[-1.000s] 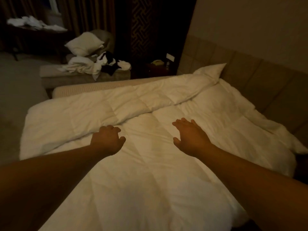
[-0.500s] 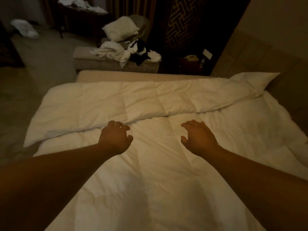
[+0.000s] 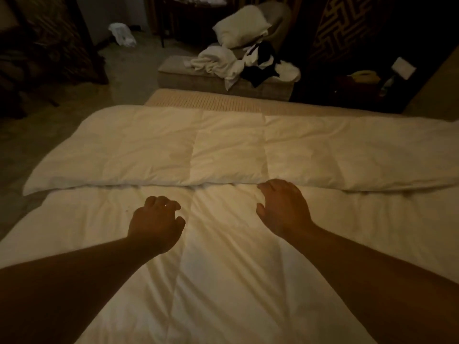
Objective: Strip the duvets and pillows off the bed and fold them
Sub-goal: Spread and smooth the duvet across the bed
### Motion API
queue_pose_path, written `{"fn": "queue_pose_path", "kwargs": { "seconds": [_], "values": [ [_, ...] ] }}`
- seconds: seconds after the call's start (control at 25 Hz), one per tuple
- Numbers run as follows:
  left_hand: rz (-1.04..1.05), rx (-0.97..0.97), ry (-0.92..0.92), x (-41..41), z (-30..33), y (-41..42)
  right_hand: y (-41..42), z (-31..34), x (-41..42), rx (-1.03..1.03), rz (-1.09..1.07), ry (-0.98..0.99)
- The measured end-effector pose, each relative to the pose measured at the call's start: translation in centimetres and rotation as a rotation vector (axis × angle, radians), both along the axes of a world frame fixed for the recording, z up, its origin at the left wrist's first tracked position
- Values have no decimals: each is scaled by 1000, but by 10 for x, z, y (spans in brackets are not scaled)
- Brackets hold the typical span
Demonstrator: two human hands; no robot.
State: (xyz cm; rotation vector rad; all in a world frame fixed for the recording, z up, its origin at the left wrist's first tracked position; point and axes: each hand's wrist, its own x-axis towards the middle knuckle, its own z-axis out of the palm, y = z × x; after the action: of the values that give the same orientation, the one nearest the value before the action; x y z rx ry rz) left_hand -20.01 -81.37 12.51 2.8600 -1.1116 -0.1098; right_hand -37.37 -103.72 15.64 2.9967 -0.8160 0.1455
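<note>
Duvet (image 3: 223, 269): spread across the bed, with its far portion folded back toward the near side. The folded flap (image 3: 223, 147) lies as a long band along the far edge of the bed, its free edge running across the middle. Beyond the flap a strip of bare mattress (image 3: 211, 100) shows along the far edge.

Change over the last second: the flap lay at a slant with a pillow corner showing at the head end; it now runs square across the bed and that corner is out of frame. Both hands have travelled forward toward the flap's edge. Judgement: one fold is made and the person is setting up the next.

Left hand (image 3: 156, 227): above the lower layer, short of the flap edge, fingers curled loosely and holding nothing. Right hand (image 3: 283, 209): further forward, fingers slack and spread, tips at or just short of the flap edge. Contact with the cloth cannot be confirmed in this dim light.

Holders and contents: the bench (image 3: 198, 78) past the far edge of the bed carries a heap of crumpled white linen (image 3: 218, 63) with a dark garment (image 3: 263, 58) among it. The armchair (image 3: 278, 18) behind it holds a pillow (image 3: 239, 26). Judgement: stripping is largely done; folding of the duvet remains incomplete.
</note>
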Motion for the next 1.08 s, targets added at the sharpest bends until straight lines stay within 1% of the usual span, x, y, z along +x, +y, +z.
{"fn": "queue_pose_path", "kwargs": {
  "seconds": [0.12, 0.28, 0.4, 0.52, 0.6, 0.68, 0.76, 0.8, 0.84, 0.92, 1.0, 1.08],
  "values": [
    [22, -9, -95, 33, -51, -10, -21, -56, 40, -28, 39, -2],
    [101, 0, -175, 132, -118, -17, -24, -138, 129, -80, 102, 4],
    [83, 45, -214, 188, -153, -23, -18, -178, 201, -179, 114, -8],
    [32, 147, -177, 238, -192, -19, -15, -213, 266, -250, 80, 16],
    [75, 153, -87, 263, -210, -15, -25, -231, 287, -272, 17, 80],
    [123, 60, 1, 281, -219, -9, -37, -237, 294, -254, -52, 179],
    [121, -77, 108, 285, -216, -1, -38, -239, 292, -228, -56, 259],
    [102, -141, 139, 283, -211, 7, -31, -240, 285, -217, -39, 271],
    [54, -205, 111, 279, -207, 17, -20, -242, 276, -196, -24, 263],
    [-60, -187, 25, 269, -205, 43, 8, -245, 252, -148, 9, 182],
    [-32, -62, 101, 254, -197, 73, 42, -240, 222, -78, 8, 109],
    [10, 85, 159, 236, -184, 101, 79, -228, 193, -24, 17, 95]
  ]
}}
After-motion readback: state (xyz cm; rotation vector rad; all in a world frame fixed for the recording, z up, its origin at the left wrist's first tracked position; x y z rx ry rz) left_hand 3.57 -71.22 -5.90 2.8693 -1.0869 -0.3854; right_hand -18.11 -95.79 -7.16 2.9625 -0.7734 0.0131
